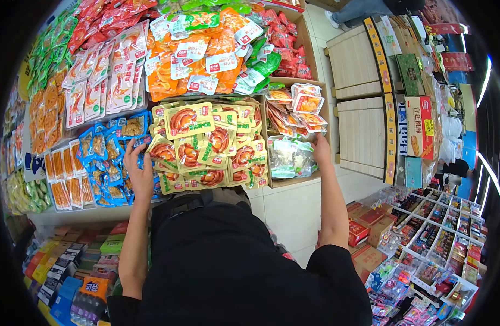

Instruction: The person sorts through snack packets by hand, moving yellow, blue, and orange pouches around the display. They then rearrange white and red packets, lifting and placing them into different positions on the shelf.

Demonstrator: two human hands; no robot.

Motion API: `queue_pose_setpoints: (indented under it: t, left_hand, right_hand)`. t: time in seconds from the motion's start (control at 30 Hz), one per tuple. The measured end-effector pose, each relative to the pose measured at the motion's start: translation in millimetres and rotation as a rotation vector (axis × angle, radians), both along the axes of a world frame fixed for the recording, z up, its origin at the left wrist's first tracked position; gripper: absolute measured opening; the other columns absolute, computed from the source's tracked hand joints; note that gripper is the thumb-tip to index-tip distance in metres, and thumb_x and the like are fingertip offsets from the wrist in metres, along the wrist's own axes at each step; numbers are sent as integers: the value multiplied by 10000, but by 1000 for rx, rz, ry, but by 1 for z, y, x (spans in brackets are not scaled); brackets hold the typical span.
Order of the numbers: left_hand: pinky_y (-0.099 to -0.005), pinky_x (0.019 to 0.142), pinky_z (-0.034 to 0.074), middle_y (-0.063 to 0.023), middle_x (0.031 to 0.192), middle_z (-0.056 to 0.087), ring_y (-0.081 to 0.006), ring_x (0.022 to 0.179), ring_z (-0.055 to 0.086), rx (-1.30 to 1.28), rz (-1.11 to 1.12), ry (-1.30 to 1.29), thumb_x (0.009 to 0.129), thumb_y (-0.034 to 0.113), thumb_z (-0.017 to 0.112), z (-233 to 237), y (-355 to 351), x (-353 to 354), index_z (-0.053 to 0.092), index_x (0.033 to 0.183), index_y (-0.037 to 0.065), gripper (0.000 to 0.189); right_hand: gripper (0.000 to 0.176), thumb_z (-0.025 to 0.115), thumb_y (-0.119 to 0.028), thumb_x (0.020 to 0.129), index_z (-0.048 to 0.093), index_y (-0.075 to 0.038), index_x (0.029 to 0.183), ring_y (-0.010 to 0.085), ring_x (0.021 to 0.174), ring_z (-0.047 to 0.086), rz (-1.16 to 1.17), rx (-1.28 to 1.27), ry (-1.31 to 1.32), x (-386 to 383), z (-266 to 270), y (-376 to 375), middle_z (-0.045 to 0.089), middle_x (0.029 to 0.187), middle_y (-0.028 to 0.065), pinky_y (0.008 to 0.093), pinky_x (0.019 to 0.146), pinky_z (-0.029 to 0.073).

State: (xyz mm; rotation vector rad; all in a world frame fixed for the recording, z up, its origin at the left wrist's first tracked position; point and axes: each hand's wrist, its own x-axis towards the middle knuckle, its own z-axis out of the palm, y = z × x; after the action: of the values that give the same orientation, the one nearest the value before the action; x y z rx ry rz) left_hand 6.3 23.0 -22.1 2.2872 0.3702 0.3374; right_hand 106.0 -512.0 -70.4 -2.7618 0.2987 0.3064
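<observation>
My left hand lies with fingers apart at the border between blue snack packets and yellow snack packets; it grasps nothing. The yellow packets are piled in neat layers in front of my body. At the right, my right hand is curled over the side of a cardboard box, some of its fingers hidden. Inside that box are clear packets with dark contents, right by this hand. Red-orange picture packets lie just beyond them.
Orange packets, flat white-and-red packets and trays of brown sticks fill the display. Wooden platforms stand across the tiled aisle at the right. Cartons and bins of small goods are behind on the right.
</observation>
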Motion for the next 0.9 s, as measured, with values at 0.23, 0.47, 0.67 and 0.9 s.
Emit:
queue_pose_setpoints:
  t: [0.23,0.47,0.67,0.9]
  left_hand:
    - [-399,1063,262,-137,1362,426,-301,1263,373,-1,25,1,886,88,528,-1,7,-5,573,1122,37,246]
    - [-399,1064,263,-140,1360,431,-300,1266,373,-1,24,9,885,85,535,-1,5,0,574,1115,32,239]
    - [-400,1067,260,-145,1356,433,-301,1271,372,-40,-3,4,890,103,542,1,-1,4,581,1118,42,240]
    - [-398,1065,264,-143,1357,433,-297,1274,369,0,-14,7,892,104,540,2,1,3,585,1120,43,240]
  right_hand:
    - [359,719,-96,707,565,-39,1026,353,899,574,-21,-186,37,-3,50,21,580,1012,185,436,774,472]
    - [200,674,-125,750,530,-67,877,351,806,582,-117,-65,-153,-29,78,4,569,875,142,433,664,464]
    - [135,610,-136,806,538,-71,900,343,836,590,217,-280,-113,-73,58,-3,599,924,125,446,680,481]
    - [152,600,-181,811,618,-30,802,334,867,607,193,-312,114,-28,103,35,640,890,136,433,748,488]
